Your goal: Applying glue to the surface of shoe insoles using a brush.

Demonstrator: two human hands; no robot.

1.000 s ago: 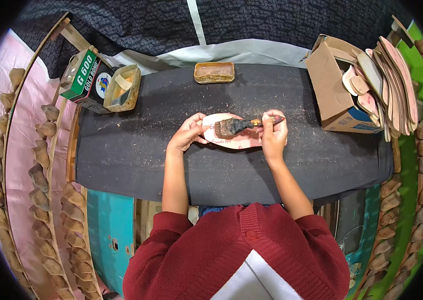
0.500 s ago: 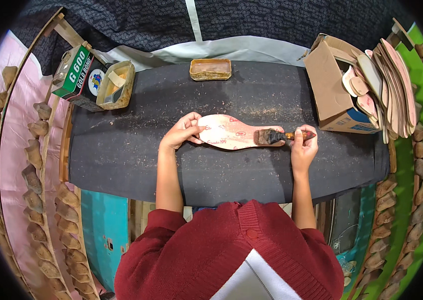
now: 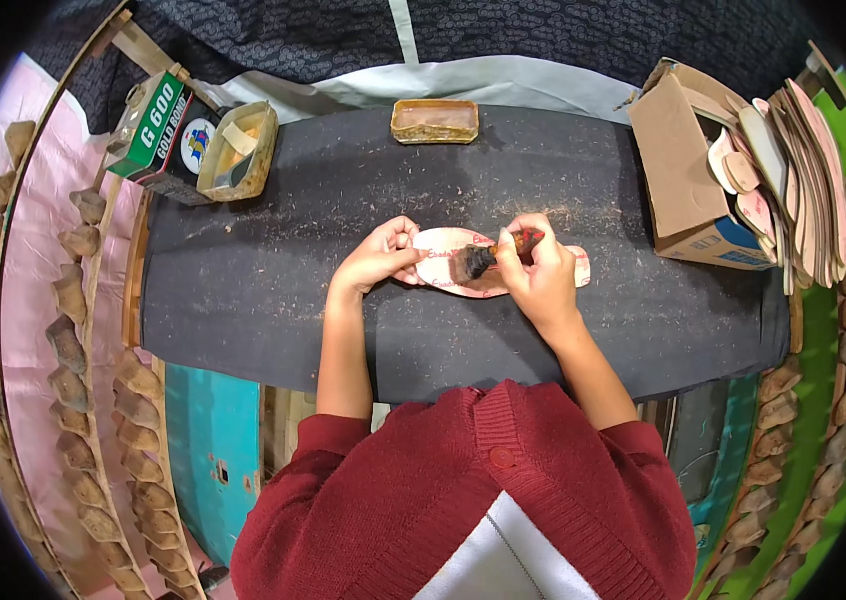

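Observation:
A pale pink insole board, cut in the shape of a shoe sole and printed with red marks, lies over the dark table cover. My left hand pinches its wide end between thumb and fingers. In my right hand is a brush with a dark, stained head, its bristles touching the board near the middle of the wide part. My right fingers wrap the brush handle and hide part of the board's waist; the narrow end shows beyond them.
A yellowish rectangular tub stands at the table's far side. At left are a green and black metal can and a tub holding scraps. A cardboard box and stacked sole boards stand right. Wooden shoe lasts line side racks.
My right hand has moved left with the brush, from the board's narrow end to its wide part. My left hand still grips the wide end. The whole view has shifted slightly.

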